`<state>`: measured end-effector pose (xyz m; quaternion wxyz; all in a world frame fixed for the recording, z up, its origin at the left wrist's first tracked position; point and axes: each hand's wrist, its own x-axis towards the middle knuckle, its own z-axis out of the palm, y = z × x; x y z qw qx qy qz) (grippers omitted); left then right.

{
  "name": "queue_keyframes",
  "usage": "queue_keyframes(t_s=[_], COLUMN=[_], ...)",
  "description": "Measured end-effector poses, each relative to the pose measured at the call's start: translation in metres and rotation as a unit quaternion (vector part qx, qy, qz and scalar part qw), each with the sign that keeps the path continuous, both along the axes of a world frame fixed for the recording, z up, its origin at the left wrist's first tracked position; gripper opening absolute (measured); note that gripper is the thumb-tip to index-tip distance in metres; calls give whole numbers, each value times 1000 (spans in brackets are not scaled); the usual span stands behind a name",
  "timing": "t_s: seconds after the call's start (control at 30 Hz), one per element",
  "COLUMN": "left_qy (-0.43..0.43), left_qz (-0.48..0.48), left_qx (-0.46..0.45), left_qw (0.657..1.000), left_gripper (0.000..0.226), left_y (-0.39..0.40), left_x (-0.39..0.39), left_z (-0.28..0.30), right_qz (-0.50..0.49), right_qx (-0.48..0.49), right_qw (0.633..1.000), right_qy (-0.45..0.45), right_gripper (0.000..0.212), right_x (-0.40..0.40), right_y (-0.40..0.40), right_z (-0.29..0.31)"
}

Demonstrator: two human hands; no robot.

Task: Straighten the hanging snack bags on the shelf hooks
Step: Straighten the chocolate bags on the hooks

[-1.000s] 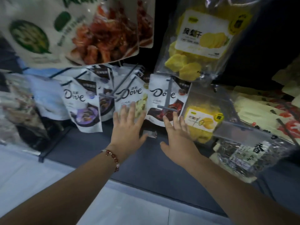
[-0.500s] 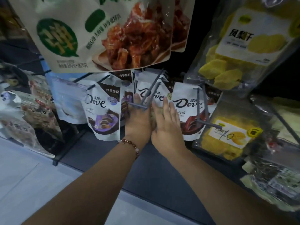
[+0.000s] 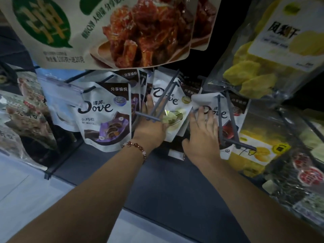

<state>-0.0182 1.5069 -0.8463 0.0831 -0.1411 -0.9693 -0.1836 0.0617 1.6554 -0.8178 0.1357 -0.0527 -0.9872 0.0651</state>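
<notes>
Hands flat, fingers straight: left hand (image 3: pixel 150 125) on green Dove bag (image 3: pixel 171 109), right hand (image 3: pixel 204 132) on red (image 3: pixel 226 118).

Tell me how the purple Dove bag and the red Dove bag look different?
The purple Dove bag hangs flat and untouched; the red Dove bag has its top corner bent, with the right hand pressed on it. The purple one shows fully; a hook and the hand cover the red one. Both are white Dove pouches.

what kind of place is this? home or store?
Most likely a shop's snack aisle: Dove pouches and dried-fruit bags hang in rows on display hooks, with a clear price-tag holder on one hook.
</notes>
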Motion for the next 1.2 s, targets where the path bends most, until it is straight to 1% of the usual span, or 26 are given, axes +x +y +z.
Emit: queue_keyframes(t_s=[0.03,0.1,0.2,0.23,0.3,0.37,0.5,0.6,0.63,0.7,0.77,0.87,0.93,0.97,1.0,1.03,1.07,1.1,1.13,1.2], left_qy=[8,22,38,41,44,46,50,55,66,89,87,80,69,62,54,47,43,41,40,43], left_qz=[-9,-18,-17,-18,-15,-12,6,12,5,-18,-33,-28,-25,-22,-17,-13,-13,-16,-20,-30], left_qx=[-7,7,28,28,29,21,-62,-116,-130,-173,-219,-254,-254,-250,-246,-240,-235,-233,-233,-240], left_qw=[1000,1000,999,999,998,999,997,992,989,981,971,964,964,966,968,969,971,972,971,969], left_gripper=[83,84,82,82,82,84,93,100,103,111,114,116,117,118,119,119,117,113,109,104], left_y=[0,0,0,0,-1,-3,1,7,9,14,18,18,18,19,21,23,26,28,30,28], left_x=[3,8,14,16,21,27,40,47,48,49,47,43,40,39,38,38,38,40,41,42], left_z=[0,2,-1,-1,1,0,0,1,1,-1,-5,-7,-7,-7,-6,-6,-6,-6,-7,-8], right_qz=[5,22,46,47,46,49,73,91,86,42,-5,3,0,-27,-67,-106,-139,-160,-172,-183], right_qx=[-5,-18,-80,-98,-123,-137,-129,-102,-86,-56,-30,-35,-78,-127,-196,-274,-336,-375,-391,-408], right_qw=[1000,999,995,994,991,989,989,991,992,997,997,998,997,990,973,948,922,903,893,882], right_qy=[-11,-23,-31,-28,6,12,7,7,0,-39,-68,-47,15,59,97,124,135,138,141,151], right_gripper=[81,78,74,75,79,80,80,80,81,85,86,75,69,68,68,68,67,63,54,23], right_x=[1,5,12,14,18,22,32,41,43,45,46,50,55,58,59,58,56,52,47,38], right_y=[1,0,-2,-1,1,3,2,-5,-5,0,11,25,33,36,38,40,41,44,46,52], right_z=[1,4,5,3,0,0,5,6,7,9,9,7,4,3,3,3,4,2,2,0])
